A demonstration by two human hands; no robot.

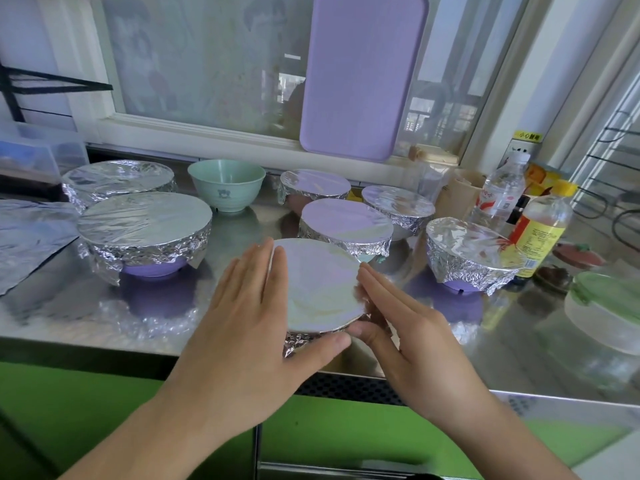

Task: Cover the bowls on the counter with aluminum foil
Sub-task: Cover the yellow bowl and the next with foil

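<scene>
- The left hand [256,306] lay with straight fingers pressed flat against the left side of the round foil-covered bowl [320,289], thumb under its near rim.
- The right hand [408,327] pressed the right side the same way — neither hand gripped.
- The bowl stood upright near the front edge of the steel counter [519,341], its foil top facing up.

Home kitchen, steel counter [519,341], bowls [227,183], oil bottle [540,230], window
</scene>
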